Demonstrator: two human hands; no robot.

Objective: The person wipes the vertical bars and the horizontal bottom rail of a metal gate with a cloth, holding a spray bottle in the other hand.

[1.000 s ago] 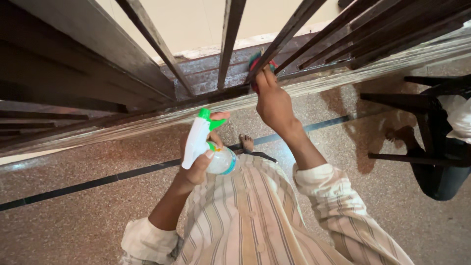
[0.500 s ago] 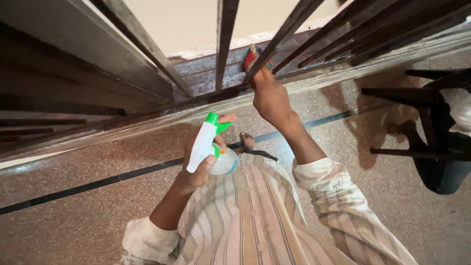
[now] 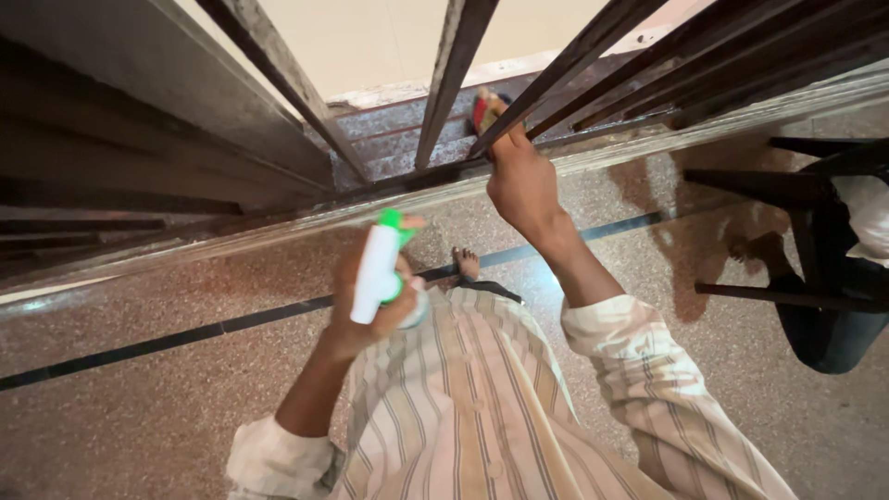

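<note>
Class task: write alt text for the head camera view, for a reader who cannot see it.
A person's right hand presses a red cloth against a metal window bar, while the left hand holds a white and green spray bottle.

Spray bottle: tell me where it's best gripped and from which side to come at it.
Grip the spray bottle around its narrow neck just under the white head, coming from behind, opposite the green nozzle. The left hand already wraps it that way. The head overhangs the neck, so it probably rests on the hand and leaves a finger free for the trigger. The right hand holds a cloth.
</note>
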